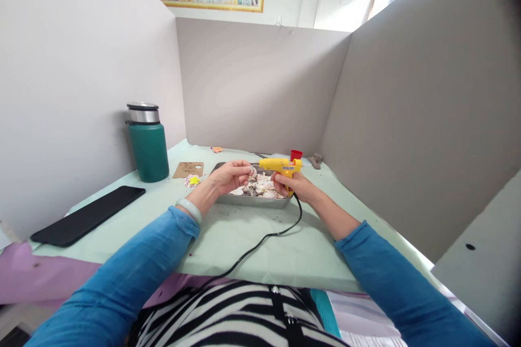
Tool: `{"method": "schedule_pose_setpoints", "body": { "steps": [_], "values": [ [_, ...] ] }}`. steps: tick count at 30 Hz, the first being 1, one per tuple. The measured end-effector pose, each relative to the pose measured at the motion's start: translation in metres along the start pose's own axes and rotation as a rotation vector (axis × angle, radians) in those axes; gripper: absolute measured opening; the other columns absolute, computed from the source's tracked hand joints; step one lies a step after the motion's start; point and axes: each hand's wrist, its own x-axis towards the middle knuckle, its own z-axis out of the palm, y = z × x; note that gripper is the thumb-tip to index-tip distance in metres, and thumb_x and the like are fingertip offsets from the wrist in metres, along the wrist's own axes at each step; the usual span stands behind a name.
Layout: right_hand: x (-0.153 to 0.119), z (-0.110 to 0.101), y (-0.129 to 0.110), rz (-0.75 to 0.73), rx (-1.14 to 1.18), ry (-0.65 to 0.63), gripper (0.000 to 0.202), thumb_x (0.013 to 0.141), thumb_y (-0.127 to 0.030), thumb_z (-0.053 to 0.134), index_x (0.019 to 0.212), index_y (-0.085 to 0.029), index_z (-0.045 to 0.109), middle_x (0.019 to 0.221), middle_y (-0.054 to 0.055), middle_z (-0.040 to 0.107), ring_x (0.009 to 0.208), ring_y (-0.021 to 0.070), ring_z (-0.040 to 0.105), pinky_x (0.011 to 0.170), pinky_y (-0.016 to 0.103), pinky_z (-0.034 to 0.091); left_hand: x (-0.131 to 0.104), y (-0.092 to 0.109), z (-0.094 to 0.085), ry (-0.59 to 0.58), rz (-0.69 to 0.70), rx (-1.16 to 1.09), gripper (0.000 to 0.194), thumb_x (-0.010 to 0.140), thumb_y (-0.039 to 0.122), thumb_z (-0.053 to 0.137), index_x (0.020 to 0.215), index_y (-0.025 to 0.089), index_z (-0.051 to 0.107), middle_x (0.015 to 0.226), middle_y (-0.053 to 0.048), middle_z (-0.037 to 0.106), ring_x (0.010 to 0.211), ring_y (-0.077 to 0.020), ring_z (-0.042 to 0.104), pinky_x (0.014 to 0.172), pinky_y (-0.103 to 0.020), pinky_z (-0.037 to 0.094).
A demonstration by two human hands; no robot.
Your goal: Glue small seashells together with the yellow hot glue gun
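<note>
My right hand (293, 184) grips a yellow hot glue gun (280, 165) by its handle, with the nozzle pointing left. Close to that nozzle, my left hand (231, 176) pinches a small shell-like piece (253, 170) between thumb and fingers; the fingers partly hide it. Both hands are above a metal tray (252, 201) full of shells (264, 186). From the glue gun's handle a black cord (266, 237) runs down over the table's front edge.
Left of the tray lie a brown board (187, 170) and a small yellow-and-white decorated piece (192, 180). A green bottle (148, 149) and a flat black object (91, 214) are further left. Behind stand a red cup (296, 155) and grey partition walls (260, 87).
</note>
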Motion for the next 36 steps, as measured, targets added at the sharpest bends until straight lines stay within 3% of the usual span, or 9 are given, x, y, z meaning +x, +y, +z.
{"method": "schedule_pose_setpoints", "body": {
  "steps": [16,36],
  "values": [
    [-0.0004,0.0002,-0.0011,0.008,-0.038,-0.043,0.028,0.076,-0.042,0.063,0.075,-0.015,0.058,0.053,-0.002,0.056,0.040,0.0066,0.041,0.042,0.022,0.036,-0.0004,0.0054,0.0031,0.116,0.041,-0.030,0.010,0.068,0.008,0.069,0.072,0.010,0.060,0.056,0.000,0.058,0.039,-0.0029,0.045,0.048,-0.018,0.047],
    [0.0000,-0.0003,-0.0013,-0.001,0.020,-0.003,0.026,0.077,-0.041,0.062,0.082,-0.016,0.056,0.054,-0.003,0.057,0.039,0.0066,0.042,0.043,0.022,0.035,-0.0007,0.0015,0.0010,0.016,0.000,0.005,0.014,0.067,0.011,0.071,0.072,0.011,0.058,0.057,0.002,0.055,0.041,-0.0029,0.044,0.047,-0.019,0.043]
  ]
}}
